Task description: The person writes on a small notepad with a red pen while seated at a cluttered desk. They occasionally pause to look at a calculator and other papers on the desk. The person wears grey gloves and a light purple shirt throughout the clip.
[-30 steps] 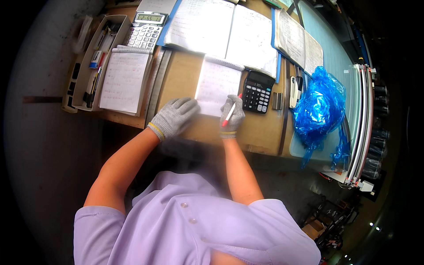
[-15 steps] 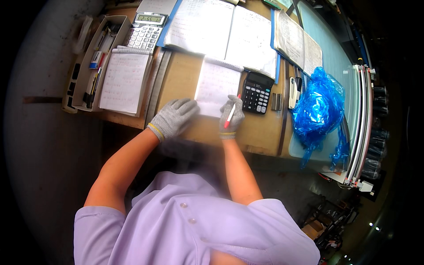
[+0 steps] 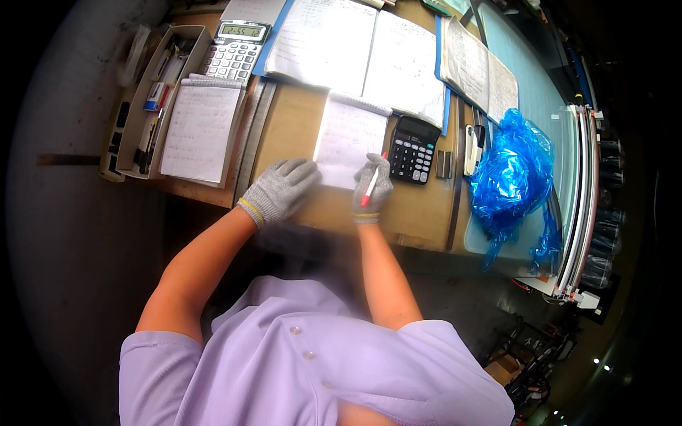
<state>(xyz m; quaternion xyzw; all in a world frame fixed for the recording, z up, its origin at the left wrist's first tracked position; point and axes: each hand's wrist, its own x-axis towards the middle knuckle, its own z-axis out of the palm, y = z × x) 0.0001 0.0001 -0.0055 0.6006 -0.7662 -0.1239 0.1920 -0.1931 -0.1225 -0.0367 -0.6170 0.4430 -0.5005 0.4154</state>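
My left hand (image 3: 282, 189), in a grey knit glove, lies flat on the wooden desk (image 3: 419, 209) and touches the lower left corner of a small white notepad (image 3: 349, 135). My right hand (image 3: 373, 187), also gloved, grips a red and white pen (image 3: 371, 186) at the notepad's lower right corner. The pen points up toward the page. A black calculator (image 3: 413, 149) lies just right of the notepad, close to my right hand.
A large open ledger (image 3: 355, 53) lies behind the notepad. A grey calculator (image 3: 234, 51), a written pad (image 3: 201, 131) and a tray of pens (image 3: 145, 106) are at the left. A crumpled blue plastic bag (image 3: 513, 170) and a stapler (image 3: 472, 149) sit at the right.
The pen in my right hand has shifted slightly over the notepad's lower edge. My left hand has stayed in place.
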